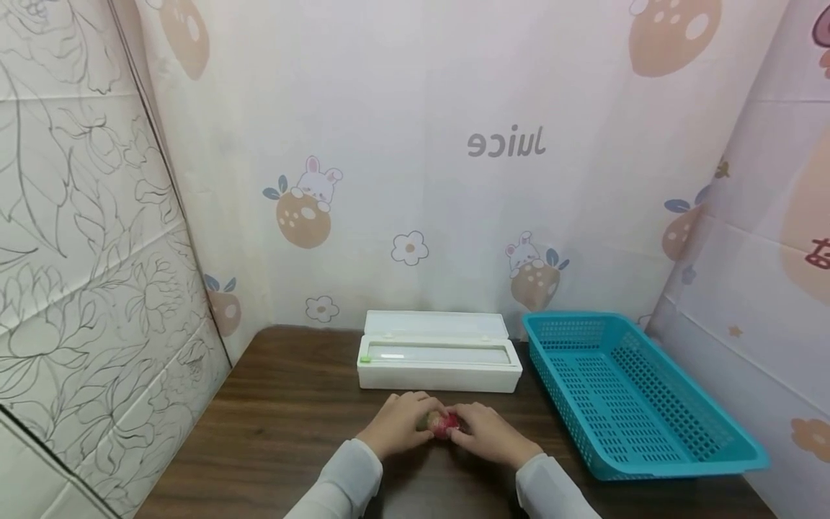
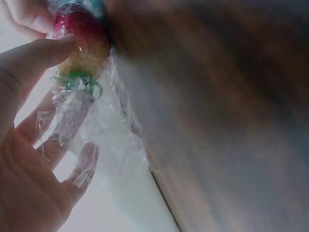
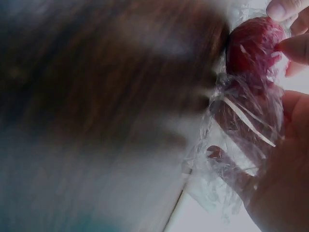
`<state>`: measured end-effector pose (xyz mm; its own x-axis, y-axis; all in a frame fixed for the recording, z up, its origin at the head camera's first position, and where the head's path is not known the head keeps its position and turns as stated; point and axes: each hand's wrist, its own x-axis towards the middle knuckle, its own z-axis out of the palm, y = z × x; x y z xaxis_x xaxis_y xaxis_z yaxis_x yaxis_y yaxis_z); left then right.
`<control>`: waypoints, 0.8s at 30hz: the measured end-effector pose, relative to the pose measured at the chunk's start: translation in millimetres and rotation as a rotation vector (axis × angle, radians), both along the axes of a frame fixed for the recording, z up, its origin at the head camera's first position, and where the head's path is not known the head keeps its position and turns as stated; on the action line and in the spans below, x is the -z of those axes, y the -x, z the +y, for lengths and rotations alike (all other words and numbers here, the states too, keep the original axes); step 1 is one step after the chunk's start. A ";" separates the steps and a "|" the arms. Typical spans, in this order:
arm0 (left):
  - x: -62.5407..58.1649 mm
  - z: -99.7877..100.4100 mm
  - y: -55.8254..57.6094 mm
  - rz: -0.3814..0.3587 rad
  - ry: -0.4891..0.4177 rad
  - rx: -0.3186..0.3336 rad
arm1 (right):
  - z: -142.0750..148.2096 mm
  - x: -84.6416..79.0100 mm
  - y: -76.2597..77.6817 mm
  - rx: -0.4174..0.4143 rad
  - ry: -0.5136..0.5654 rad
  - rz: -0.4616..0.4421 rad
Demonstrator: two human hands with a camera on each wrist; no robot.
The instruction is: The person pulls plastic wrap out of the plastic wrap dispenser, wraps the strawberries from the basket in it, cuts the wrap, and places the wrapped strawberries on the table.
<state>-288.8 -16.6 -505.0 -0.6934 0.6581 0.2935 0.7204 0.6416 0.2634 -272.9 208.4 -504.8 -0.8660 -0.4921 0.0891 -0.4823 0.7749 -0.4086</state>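
Note:
Between my two hands, close over the table, is a red-and-yellow strawberry-like fruit (image 1: 441, 425) wrapped in clear cling film (image 2: 116, 130). Its green leafy end (image 2: 79, 79) points toward my left hand (image 1: 403, 424). That hand holds the fruit with its thumb laid on the side and the other fingers behind. My right hand (image 1: 488, 434) grips the red end (image 3: 248, 48) between thumb and fingers. Loose, crumpled film trails from both ends of the fruit, across the fingers (image 2: 87, 157) of the left hand and the palm side of the right.
Just beyond the hands stands a white cling-film dispenser (image 1: 441, 378), its lid (image 1: 437, 324) raised and a green slider (image 1: 365, 358) at its left. A blue-green plastic basket (image 1: 648, 472) sits to the right on the dark wooden table (image 1: 272, 425). Patterned cloth walls (image 1: 415, 180) enclose the table.

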 end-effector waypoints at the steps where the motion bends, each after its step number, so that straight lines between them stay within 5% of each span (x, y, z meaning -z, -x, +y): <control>1: 0.1 -0.1 1.5 -0.009 -0.006 -0.005 | -0.3 -0.4 0.4 0.007 0.001 -0.015; 7: -0.9 -2.5 10.9 -0.107 -0.017 -0.022 | -1.0 -0.2 0.6 0.025 0.026 -0.047; 14: -2.9 -3.4 17.6 -0.218 -0.004 -0.031 | -0.2 2.9 4.4 0.024 -0.019 0.090; 24: 0.0 -2.3 24.6 -0.282 -0.056 -0.059 | 4.8 2.6 10.9 0.033 0.115 -0.031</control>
<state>-313.4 -18.9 -505.0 -0.7894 0.6024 0.1182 0.5755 0.6593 0.4838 -283.8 213.2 -507.4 -0.8849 -0.4511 0.1162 -0.4429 0.7375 -0.5099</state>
